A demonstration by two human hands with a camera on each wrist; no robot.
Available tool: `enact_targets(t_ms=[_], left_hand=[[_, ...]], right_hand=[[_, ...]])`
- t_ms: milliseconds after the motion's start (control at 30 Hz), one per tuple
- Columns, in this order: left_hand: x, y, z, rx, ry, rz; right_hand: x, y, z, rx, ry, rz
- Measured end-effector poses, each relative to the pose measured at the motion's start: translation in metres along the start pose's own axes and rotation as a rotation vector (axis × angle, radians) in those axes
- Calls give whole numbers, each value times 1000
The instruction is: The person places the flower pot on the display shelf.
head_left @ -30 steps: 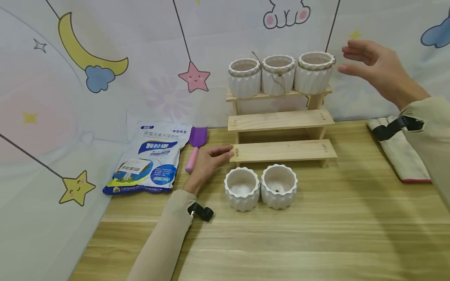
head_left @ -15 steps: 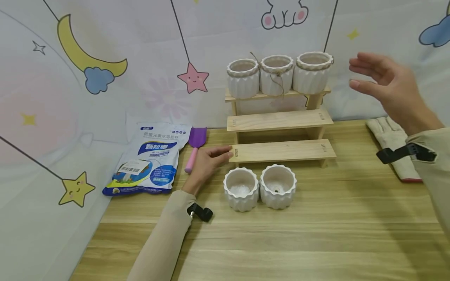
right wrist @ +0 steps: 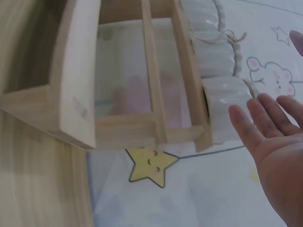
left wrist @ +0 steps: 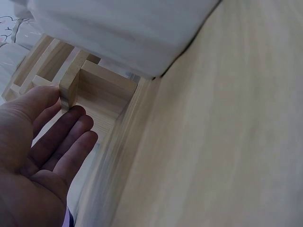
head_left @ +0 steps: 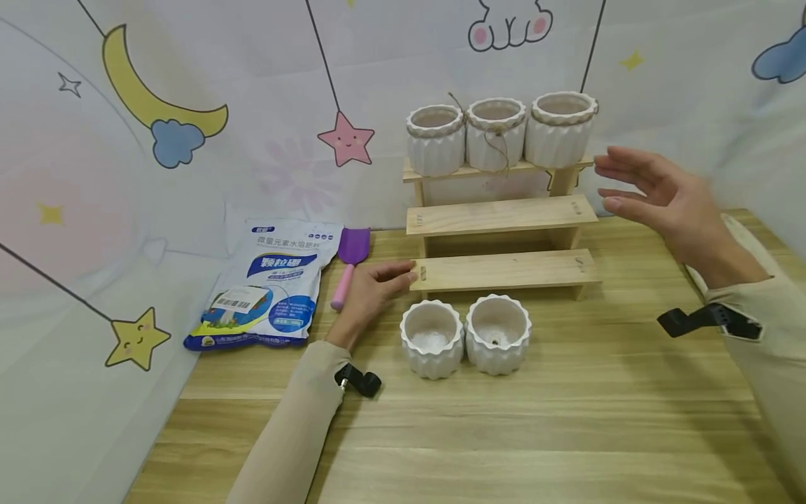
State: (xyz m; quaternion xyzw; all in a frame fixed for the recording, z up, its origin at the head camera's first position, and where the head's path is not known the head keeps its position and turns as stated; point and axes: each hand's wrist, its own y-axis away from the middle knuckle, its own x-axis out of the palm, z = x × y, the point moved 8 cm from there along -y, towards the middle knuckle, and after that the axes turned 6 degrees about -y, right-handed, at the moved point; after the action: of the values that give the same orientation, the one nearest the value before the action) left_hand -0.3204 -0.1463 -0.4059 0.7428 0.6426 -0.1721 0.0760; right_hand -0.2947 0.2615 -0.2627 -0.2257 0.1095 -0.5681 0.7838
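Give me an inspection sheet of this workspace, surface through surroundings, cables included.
Surface: wood-grain tabletop.
Job's things: three-tier wooden stand; three white pots on its top tier; two front pots upright on the tabletop.
Clutter: printed bag and purple-pink scoop left of the stand; pale item partly hidden by the right arm.
Hands: left hand pinches the bottom tier's left end; right hand holds nothing, beside the stand.
Cables: nothing seen.
Surroundings: white backdrop with cartoon moon and stars.

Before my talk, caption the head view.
Left hand holding a wooden stand by its lowest step, right hand empty, three pots on top, two pots in front.
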Motion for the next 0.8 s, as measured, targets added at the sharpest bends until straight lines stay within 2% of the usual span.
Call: enact_targets(t_ms=[133,367,633,800], left_hand=[[1,0,0,1,9,-1],[1,0,0,1,7,0],[1,-1,2,6,6,-7],[1,0,1,-1,1,-6]], right_hand=[[10,8,-9,43,35,45],[32,18,-20,54,61,151],[48,27,-33,123,121,205],[59,31,-36,131,197,251]])
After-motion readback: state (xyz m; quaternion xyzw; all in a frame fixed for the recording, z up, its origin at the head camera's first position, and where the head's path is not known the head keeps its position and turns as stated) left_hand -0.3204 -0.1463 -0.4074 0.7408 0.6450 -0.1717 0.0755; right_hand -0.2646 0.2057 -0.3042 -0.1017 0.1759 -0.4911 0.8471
